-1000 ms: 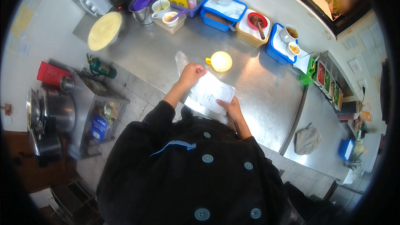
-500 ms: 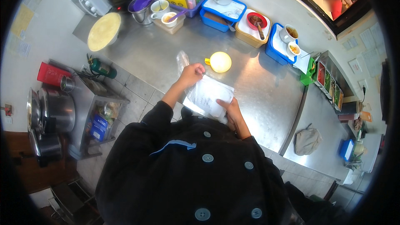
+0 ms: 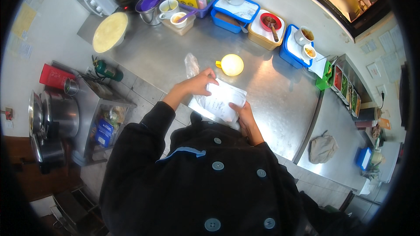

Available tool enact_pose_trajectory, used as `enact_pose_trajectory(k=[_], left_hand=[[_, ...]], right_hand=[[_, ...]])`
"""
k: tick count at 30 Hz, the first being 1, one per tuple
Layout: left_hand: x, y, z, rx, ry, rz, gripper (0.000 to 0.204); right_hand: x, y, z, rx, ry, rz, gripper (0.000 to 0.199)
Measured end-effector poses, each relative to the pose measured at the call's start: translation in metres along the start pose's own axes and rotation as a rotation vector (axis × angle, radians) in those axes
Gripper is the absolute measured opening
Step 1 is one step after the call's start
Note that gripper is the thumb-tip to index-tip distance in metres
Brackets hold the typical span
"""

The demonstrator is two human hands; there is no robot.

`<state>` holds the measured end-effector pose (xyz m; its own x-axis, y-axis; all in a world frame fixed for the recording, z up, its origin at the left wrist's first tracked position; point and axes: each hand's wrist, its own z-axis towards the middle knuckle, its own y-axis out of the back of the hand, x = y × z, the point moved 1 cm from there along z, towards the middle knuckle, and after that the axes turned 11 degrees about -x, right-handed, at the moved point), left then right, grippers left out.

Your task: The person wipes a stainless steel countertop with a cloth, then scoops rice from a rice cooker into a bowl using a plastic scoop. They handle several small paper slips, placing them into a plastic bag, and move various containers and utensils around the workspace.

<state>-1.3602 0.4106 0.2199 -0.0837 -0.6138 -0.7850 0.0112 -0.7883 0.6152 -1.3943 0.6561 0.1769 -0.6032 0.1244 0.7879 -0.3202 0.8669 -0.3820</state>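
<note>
At the counter's near edge I hold a white paper bundle (image 3: 223, 100) with faint writing on its upper face; I cannot tell whether it is loose sheets or a folded packet. My left hand (image 3: 199, 85) is closed on its upper left edge, the fingers bent over the paper. My right hand (image 3: 246, 120) grips the right edge, thumb on top and fingers underneath. A crumpled clear plastic bag (image 3: 191, 64) lies beyond and partly under my left wrist. Just past the paper stands a yellow cup (image 3: 232, 64), its handle pointing left.
Along the back of the steel counter (image 3: 175, 57) sit blue tubs (image 3: 229, 21), a tan tub (image 3: 262, 40) with a red bowl (image 3: 270, 21), and white cups (image 3: 169, 8). A round pale lid-like disc (image 3: 109, 32) is at left. A cloth (image 3: 323, 148) lies on the right counter.
My left hand has shifted slightly right over the paper's upper left corner, its fingers now bent onto the sheet. The right hand has barely moved.
</note>
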Motion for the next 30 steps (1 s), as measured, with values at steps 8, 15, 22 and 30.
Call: enact_pose_trajectory(k=[8, 15, 22, 30], left_hand=[[-0.005, 0.001, 0.004, -0.005, -0.252, 0.127, 0.015], [0.009, -0.001, 0.014, 0.057, -0.065, 0.119, 0.012], [-0.006, -0.005, 0.002, 0.017, -0.004, 0.16, 0.025], [-0.02, -0.011, -0.028, -0.128, 0.018, 0.426, 0.023]], right_hand=[[0.004, -0.002, -0.003, -0.006, -0.005, -0.017, 0.043], [-0.004, 0.002, 0.002, -0.008, -0.015, -0.014, 0.041], [-0.014, 0.01, -0.003, -0.044, -0.011, 0.02, 0.039], [-0.01, 0.013, 0.008, -0.056, 0.023, 0.062, 0.037]])
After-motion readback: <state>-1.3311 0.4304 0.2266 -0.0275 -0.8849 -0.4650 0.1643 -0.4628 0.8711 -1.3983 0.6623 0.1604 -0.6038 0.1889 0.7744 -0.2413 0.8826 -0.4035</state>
